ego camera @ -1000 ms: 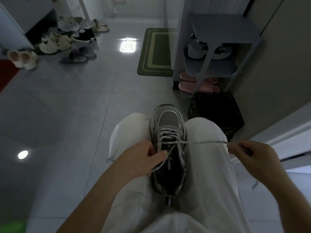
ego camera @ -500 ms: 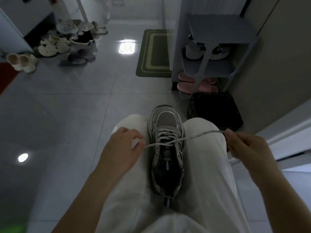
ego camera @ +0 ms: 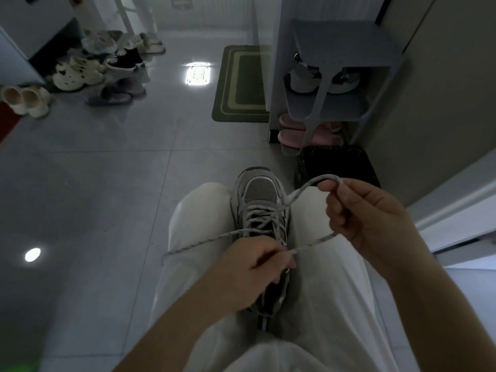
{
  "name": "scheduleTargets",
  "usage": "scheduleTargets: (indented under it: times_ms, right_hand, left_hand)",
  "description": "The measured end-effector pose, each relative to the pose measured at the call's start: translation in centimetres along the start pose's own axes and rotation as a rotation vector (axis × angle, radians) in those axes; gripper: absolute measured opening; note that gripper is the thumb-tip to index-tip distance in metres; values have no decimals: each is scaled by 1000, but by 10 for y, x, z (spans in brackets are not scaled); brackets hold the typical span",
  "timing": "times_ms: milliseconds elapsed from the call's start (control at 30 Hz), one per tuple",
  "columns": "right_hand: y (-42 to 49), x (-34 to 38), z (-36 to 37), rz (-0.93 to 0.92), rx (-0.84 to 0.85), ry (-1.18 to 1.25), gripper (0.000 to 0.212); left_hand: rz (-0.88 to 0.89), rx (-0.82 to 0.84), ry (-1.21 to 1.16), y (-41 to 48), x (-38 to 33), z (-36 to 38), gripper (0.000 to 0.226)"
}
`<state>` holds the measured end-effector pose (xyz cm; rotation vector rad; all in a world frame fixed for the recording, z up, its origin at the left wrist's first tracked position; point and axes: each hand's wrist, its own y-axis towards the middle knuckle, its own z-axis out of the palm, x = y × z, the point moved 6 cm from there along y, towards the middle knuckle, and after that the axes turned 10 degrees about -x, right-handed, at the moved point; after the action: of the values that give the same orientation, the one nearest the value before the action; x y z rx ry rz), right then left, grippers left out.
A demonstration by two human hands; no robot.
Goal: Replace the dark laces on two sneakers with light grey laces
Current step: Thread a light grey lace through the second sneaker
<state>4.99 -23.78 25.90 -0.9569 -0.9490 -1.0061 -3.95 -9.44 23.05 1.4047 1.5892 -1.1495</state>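
A grey sneaker (ego camera: 261,196) lies wedged between my knees in white trousers, toe pointing away. A light grey lace (ego camera: 264,210) is threaded through its upper eyelets. My right hand (ego camera: 367,213) grips one strand of the lace, which loops over its fingers at the right of the shoe and comes back down toward the tongue. My left hand (ego camera: 255,267) pinches the tip of that strand over the shoe's opening. The lace's other end (ego camera: 198,242) trails loose to the left across my left thigh.
A grey shoe rack (ego camera: 335,81) with pink slippers (ego camera: 295,135) stands ahead on the right, a black mat (ego camera: 338,167) below it. A green doormat (ego camera: 241,84) lies beyond. Several shoes and slippers (ego camera: 80,73) sit at the far left of the tiled floor.
My left hand has moved from my left knee back over the shoe's opening and now pinches a lace tip. My right hand has folded its strand into a loop. The left end now lies loose.
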Motion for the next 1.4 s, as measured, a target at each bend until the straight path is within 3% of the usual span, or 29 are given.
scheduleTargets:
  times_ms: [200,267,333,400,467,533,667,833,967,1167,1400]
  right_hand:
    - [9,-8,-31,-94,-180,-405,23]
    - [12,-14,-37,-163,-264,-808,23]
    - [1,-7,-26,-433,-351,-1162,40]
    - [-18,-4,4,-617,-173,-1077,40]
    - [-36,-18,33,-583,162,-967,36]
    - [-40,-31,41,-561,289,-973,33]
    - [-29,-35,24,-507,156,-974,26]
    - [-23,-38,14,-453,70,-1018,15]
    - [-10,-32,-2,-444,-77,-1127,4]
    - [-9,-50,6,-407,25,-1185,2]
    - [-10,-47,11,-408,116,-1137,8]
  left_hand:
    - [-79,-111,271,-8,14,-40,18]
    - [-70,-153,281,-7,10,-42,19]
    - [-34,-141,345,-6,4,-34,17]
    - [14,-135,399,-4,-3,-23,14]
    - [33,-166,398,-2,-8,-18,14]
    - [24,-227,371,-1,-9,-18,16]
    - [19,-338,349,5,-6,-21,15]
    - [111,-318,460,14,1,-10,24]
    - [244,-543,610,8,1,-16,34]
    - [23,-338,733,11,24,4,29]
    - [58,-394,660,17,23,1,20]
